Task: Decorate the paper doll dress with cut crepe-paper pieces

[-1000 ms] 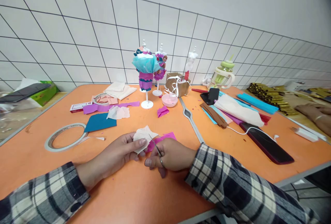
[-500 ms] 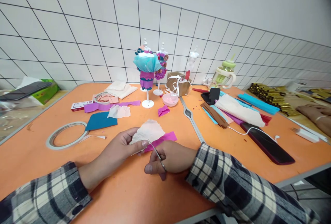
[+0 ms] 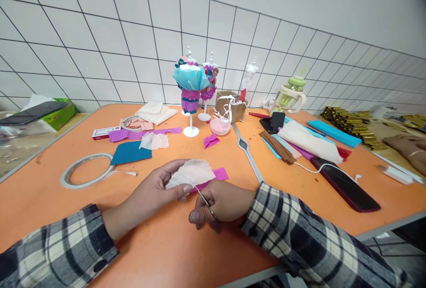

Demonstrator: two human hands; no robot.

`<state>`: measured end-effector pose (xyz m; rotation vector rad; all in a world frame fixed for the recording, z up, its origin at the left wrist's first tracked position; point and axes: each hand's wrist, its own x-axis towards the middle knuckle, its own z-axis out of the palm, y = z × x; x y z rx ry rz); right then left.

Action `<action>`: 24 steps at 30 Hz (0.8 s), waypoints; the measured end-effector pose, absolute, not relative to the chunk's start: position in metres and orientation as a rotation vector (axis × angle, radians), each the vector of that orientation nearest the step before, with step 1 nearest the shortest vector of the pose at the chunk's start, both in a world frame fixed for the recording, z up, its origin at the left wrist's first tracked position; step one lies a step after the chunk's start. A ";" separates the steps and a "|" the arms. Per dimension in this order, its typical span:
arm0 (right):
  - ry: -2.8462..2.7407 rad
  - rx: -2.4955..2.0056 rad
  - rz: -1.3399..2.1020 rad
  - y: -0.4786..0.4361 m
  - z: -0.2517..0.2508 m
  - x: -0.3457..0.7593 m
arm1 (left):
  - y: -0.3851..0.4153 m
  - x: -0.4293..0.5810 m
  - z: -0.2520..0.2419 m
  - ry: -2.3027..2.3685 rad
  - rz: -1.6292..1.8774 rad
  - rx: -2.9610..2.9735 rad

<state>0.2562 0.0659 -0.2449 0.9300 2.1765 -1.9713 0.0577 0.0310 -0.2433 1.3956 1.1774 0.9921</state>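
My left hand (image 3: 163, 183) pinches a pale pink piece of crepe paper (image 3: 195, 171) between thumb and fingers, low over the table. In my right hand (image 3: 219, 201) are small metal scissors (image 3: 207, 203), with fingers in the handle loops. Their tips meet the paper's lower edge beside my left thumb; the blades are partly hidden. A magenta paper strip (image 3: 220, 173) lies beneath the pale piece, partly covered. Beyond my hands stand small dress forms, the nearest (image 3: 191, 88) wearing turquoise and purple paper.
A roll of double-sided tape (image 3: 68, 180) and a teal paper piece (image 3: 131, 152) lie left. A pink bowl (image 3: 220, 127) and a cardboard box (image 3: 233, 107) stand at the back. Right are crepe folds (image 3: 308, 140), a phone (image 3: 346, 186) with a cable, and another person's hand (image 3: 404, 146).
The pale paper has tilted flatter and sits slightly farther right in my left hand. My right hand and the scissors have shifted a little right. The view has moved slightly.
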 end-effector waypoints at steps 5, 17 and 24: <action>2.197 0.954 -1.952 0.064 -0.239 0.256 | 0.031 0.057 -0.250 1.156 1.015 1.429; 2.214 0.953 -1.951 0.065 -0.245 0.255 | 0.031 0.057 -0.248 1.192 1.073 1.446; 2.201 0.927 -1.957 0.064 -0.238 0.255 | 0.031 0.057 -0.250 1.160 1.055 1.450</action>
